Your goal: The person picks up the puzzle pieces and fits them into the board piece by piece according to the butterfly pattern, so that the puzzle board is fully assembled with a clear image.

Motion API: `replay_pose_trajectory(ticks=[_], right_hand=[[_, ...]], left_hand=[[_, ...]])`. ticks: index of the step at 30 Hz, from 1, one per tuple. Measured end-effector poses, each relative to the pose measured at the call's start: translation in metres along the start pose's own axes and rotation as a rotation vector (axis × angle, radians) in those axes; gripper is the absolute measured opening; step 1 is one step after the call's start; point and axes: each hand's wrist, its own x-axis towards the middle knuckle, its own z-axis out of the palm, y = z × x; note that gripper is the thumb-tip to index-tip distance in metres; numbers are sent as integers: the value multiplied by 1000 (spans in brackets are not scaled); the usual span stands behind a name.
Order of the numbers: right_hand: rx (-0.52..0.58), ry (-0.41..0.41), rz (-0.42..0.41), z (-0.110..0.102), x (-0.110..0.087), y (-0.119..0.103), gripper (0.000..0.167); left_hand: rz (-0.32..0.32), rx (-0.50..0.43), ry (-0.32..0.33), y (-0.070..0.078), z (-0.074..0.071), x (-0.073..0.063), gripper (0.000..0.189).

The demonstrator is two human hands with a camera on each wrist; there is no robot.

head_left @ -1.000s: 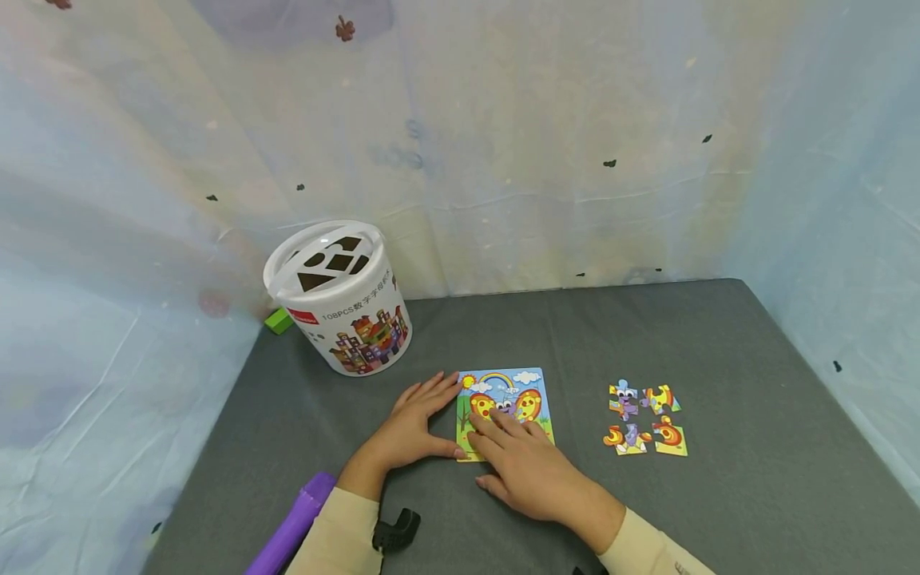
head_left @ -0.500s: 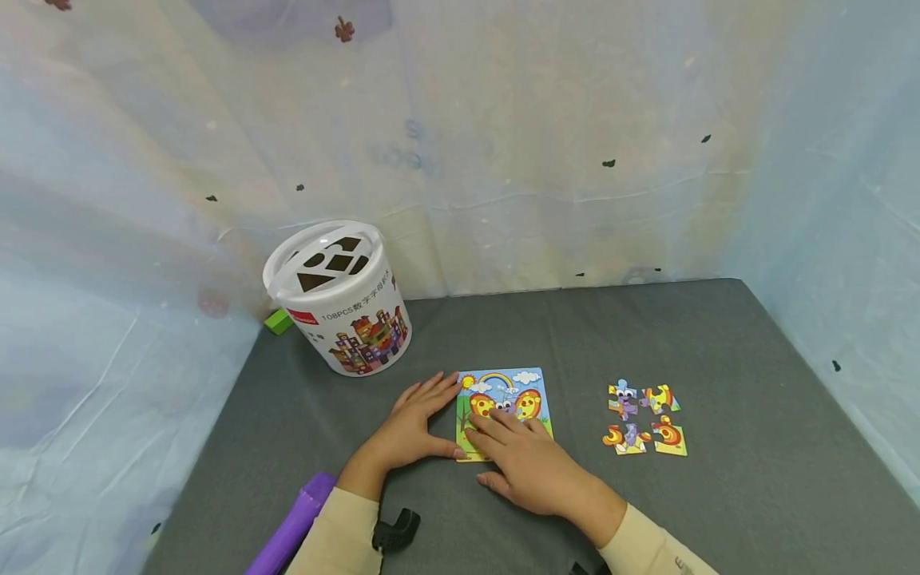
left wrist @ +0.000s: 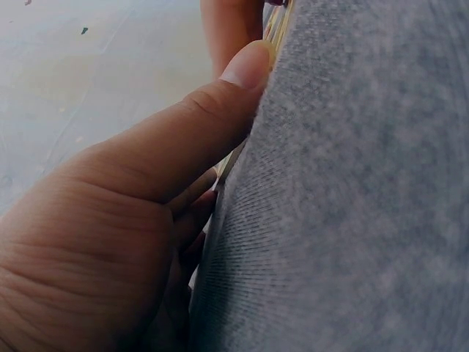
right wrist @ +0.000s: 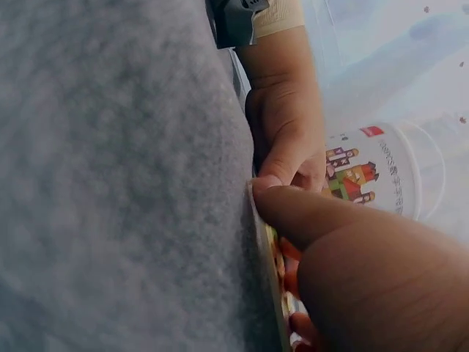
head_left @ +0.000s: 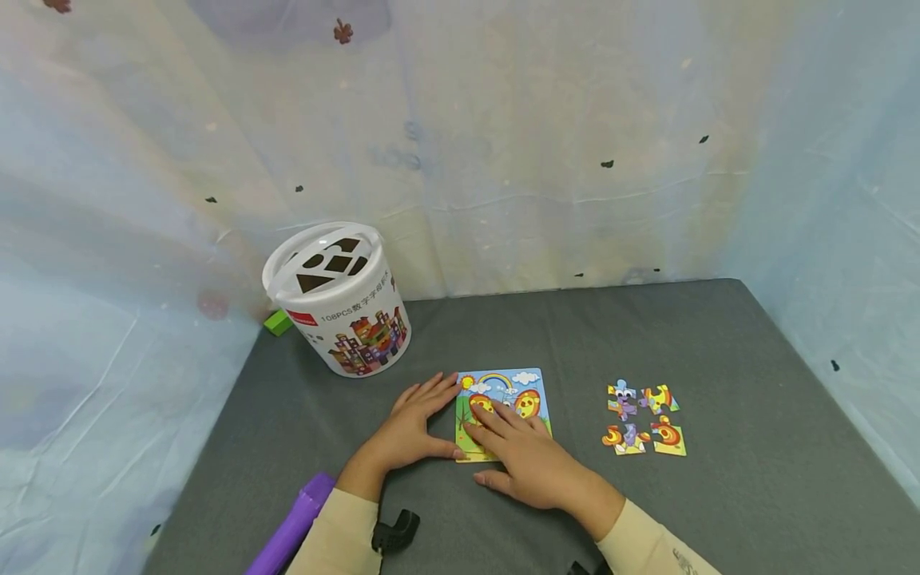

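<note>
A square butterfly picture puzzle (head_left: pixel 506 383) lies flat on the grey table, with a sun, a rainbow and clouds along its top. My left hand (head_left: pixel 410 433) rests at its left side, fingers extended and the thumb touching the lower left corner. In the left wrist view the thumb of that hand (left wrist: pixel 139 176) meets the puzzle's thin edge. My right hand (head_left: pixel 535 467) lies across the lower right part, its straight fingers resting on the picture and covering the butterfly's middle. The right wrist view has the right hand (right wrist: pixel 366 257) beside the puzzle's edge (right wrist: pixel 277 271).
Several loose puzzle pieces (head_left: pixel 624 399) lie grouped to the right. A white bucket (head_left: pixel 345 307) with shape holes in its lid stands at the back left, a green block (head_left: pixel 278 322) beside it. A purple tube (head_left: pixel 295 519) lies by the left forearm.
The fingers of my right hand have shifted slightly upward over the picture and now cover more of the butterfly's face. My left hand stays where it was.
</note>
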Motion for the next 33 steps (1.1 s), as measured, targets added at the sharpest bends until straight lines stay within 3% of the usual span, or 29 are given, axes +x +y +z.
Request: replay_pose_trajectory(ticks=[5, 13, 25, 33], right_hand=[[37, 37, 16, -3, 1, 1, 74], [-90, 37, 102, -15, -6, -5, 77], [-16, 28, 78, -13, -6, -4, 75], [-90, -77, -12, -13, -9, -19, 71]], left_hand=[[33, -3, 31, -2, 1, -1, 109], [3, 20, -1, 4, -2, 0, 107], [-7, 40, -9, 3, -2, 0, 108], [-5, 54, -16, 3, -2, 1, 108]])
